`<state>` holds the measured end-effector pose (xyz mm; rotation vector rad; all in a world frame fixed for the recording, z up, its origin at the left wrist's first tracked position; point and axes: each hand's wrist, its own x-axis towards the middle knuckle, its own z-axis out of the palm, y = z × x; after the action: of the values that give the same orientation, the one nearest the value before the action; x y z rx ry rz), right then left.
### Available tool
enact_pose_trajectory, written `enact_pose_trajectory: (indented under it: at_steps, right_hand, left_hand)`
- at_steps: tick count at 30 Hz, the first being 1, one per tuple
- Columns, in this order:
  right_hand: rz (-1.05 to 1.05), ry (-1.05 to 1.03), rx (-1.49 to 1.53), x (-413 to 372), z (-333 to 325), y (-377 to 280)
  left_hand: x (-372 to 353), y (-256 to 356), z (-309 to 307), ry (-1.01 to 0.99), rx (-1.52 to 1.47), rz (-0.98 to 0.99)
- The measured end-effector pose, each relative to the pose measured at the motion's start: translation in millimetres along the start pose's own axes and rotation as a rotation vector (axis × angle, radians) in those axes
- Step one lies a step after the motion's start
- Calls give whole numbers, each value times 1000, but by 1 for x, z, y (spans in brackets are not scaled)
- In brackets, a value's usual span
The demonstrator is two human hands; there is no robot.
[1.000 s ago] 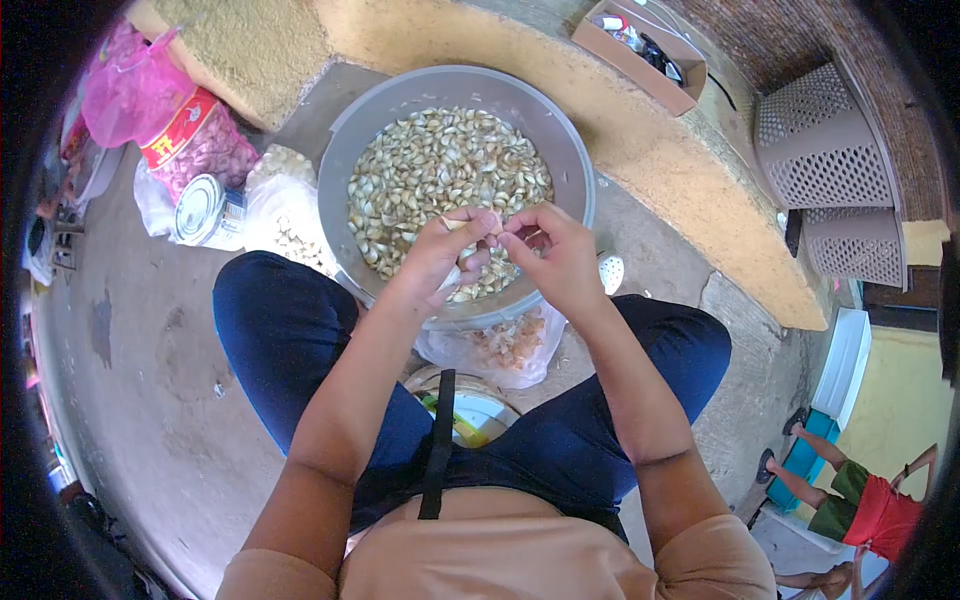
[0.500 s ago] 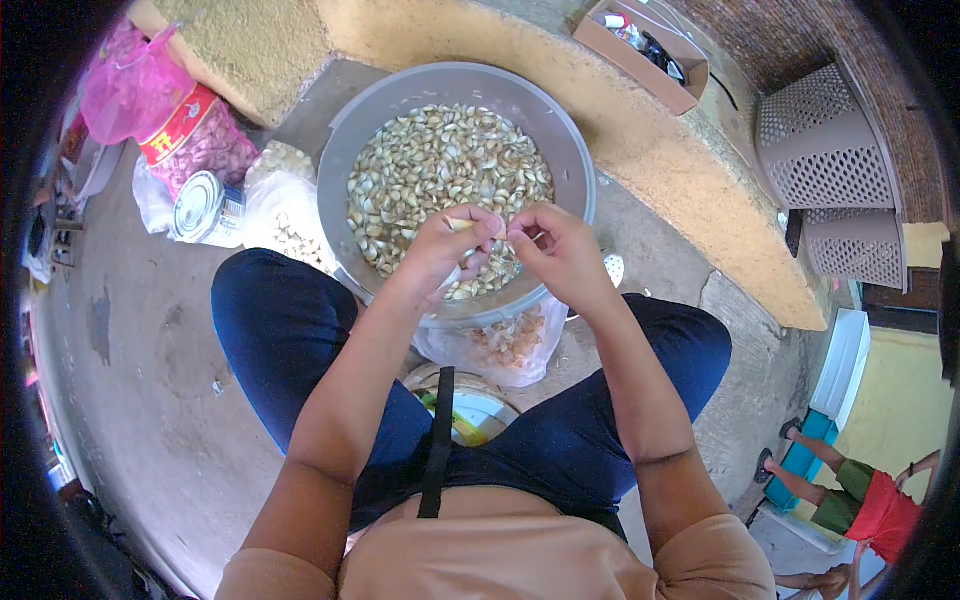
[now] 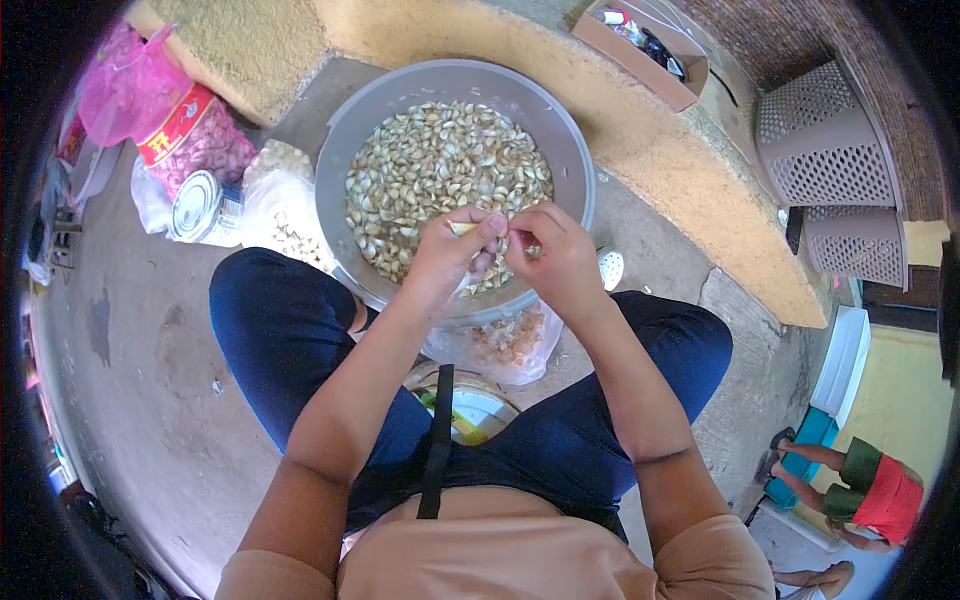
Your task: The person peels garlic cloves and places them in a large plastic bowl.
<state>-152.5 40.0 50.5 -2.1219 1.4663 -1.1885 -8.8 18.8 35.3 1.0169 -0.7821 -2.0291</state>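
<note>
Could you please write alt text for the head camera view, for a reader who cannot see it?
Seen from above, a seated person's left hand and right hand pinch one garlic clove over a grey bowl full of cloves. A tin and bags lie on the floor to the left.

Tin can near pink bag (cardboard box apart).

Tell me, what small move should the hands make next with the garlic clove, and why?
Probably the right hand should pinch and pull the skin off the clove, since the left hand holds it up over the grey basin and both hands' fingertips meet at it.
</note>
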Motion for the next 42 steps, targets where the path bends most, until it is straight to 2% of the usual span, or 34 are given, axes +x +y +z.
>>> enact_pose_trajectory:
  at_steps: [9, 12, 15, 18, 27, 42]
  right_hand:
    - [116, -31, 84, 0, -1, -2]
    - [204, -62, 176, 0, 0, 2]
    - [434, -92, 392, 2, -1, 0]
    - [468, -92, 541, 2, -1, 3]
    - [210, -40, 195, 4, -6, -11]
    - [219, 37, 152, -1, 4, -5]
  left_hand:
    - [0, -1, -4, -31, -28, -33]
    - [-1, -1, -3, -30, -47, -36]
    - [-2, 4, -3, -40, -139, -50]
    - [-2, 6, -2, -45, -173, -43]
    - [-4, 3, 3, 34, -31, 10]
    - [-4, -6, 6, 53, -141, -11]
